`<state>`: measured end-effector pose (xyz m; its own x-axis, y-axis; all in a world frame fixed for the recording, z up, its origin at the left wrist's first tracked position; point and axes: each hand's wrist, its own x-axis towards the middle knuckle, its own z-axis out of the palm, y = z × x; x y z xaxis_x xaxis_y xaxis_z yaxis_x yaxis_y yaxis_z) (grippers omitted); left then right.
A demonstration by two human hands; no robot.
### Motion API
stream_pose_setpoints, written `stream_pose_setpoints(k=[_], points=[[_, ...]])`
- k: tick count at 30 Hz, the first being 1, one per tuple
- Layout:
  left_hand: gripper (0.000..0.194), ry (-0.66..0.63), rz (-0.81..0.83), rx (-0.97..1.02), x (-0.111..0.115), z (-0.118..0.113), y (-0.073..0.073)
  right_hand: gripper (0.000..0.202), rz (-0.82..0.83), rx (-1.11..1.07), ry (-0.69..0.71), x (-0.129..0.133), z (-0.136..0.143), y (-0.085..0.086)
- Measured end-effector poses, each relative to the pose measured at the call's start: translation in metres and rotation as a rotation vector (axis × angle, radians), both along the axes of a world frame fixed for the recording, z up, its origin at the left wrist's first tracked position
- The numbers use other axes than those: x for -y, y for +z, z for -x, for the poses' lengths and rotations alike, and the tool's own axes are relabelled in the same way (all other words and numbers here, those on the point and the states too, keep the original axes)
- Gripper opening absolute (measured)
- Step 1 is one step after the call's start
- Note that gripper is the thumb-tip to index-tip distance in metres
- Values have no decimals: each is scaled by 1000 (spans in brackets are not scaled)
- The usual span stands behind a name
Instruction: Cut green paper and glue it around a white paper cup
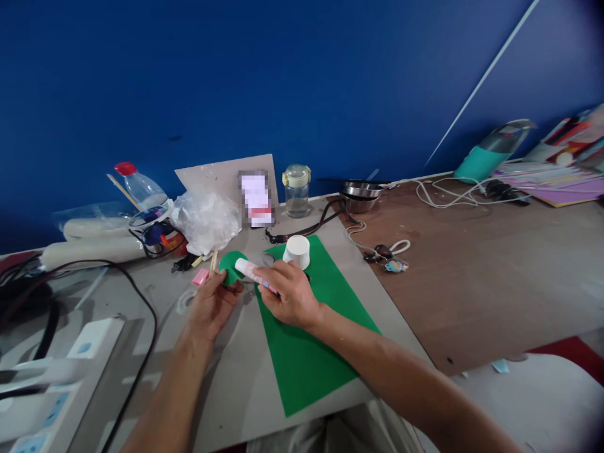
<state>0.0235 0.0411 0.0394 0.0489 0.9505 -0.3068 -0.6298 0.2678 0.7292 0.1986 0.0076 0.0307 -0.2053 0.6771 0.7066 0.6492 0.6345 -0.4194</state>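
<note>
My left hand (216, 301) pinches the lower edge of a small rounded piece of green paper (228, 267). In my right hand (290, 294) is a white and pink glue stick (249, 269), its tip against the right side of the green piece. Under my right hand and forearm lies a large green sheet (302, 368). A white cup (297, 250) stands upside down near the sheet's far end, just beyond my right hand. A pink eraser-like block (201, 277) rests beside my left hand.
Behind are a propped phone (256, 198), a lidded jar (297, 192), a crumpled plastic bag (205, 220) and metal bowls (361, 195). Keys (384, 253) lie right of the sheet. A power strip (75, 384) and cables occupy the left; a teal bottle (484, 162) is far right.
</note>
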Motion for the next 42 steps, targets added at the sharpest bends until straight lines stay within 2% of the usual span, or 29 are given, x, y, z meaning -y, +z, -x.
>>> stream_pose_setpoints(k=[11, 14, 17, 19, 21, 22, 27, 29, 31, 33, 34, 38, 42], points=[[7, -28, 20, 61, -3, 2, 0, 33, 12, 57, 51, -2, -4, 2], [6, -39, 33, -9, -3, 4, -2, 29, 59, -109, 69, -2, -4, 5], [12, -117, -14, -219, 1, 5, -2, 26, 195, -501, 6, -3, -6, 8], [33, -213, -64, -353, 5, 4, 1, 27, 260, -707, -31, -5, -8, 10], [50, -305, -104, -420, 8, 0, 6, 27, 289, -816, -30, -8, -10, 12], [50, -339, -128, -440, 9, -2, 9, 27, 299, -846, -23, -9, -11, 13], [13, -444, -228, -676, 24, -14, 19, 26, 319, -914, -8, -9, -14, 19], [14, -433, -258, -796, 39, -12, 14, 27, 318, -934, -2, -9, -15, 22], [16, -361, -339, -954, 56, -5, 4, 27, 311, -945, 16, -8, -16, 25], [15, -292, -443, -1179, 70, 7, -8, 27, 297, -951, 44, -8, -16, 25], [16, -313, -500, -1310, 74, 13, -14, 27, 296, -954, 61, -9, -15, 25], [20, -312, -695, -1710, 83, 29, -32, 28, 391, -962, 133, -10, -11, 25], [19, -259, -886, -1824, 83, 32, -36, 23, 526, -811, 188, -6, -9, 42]])
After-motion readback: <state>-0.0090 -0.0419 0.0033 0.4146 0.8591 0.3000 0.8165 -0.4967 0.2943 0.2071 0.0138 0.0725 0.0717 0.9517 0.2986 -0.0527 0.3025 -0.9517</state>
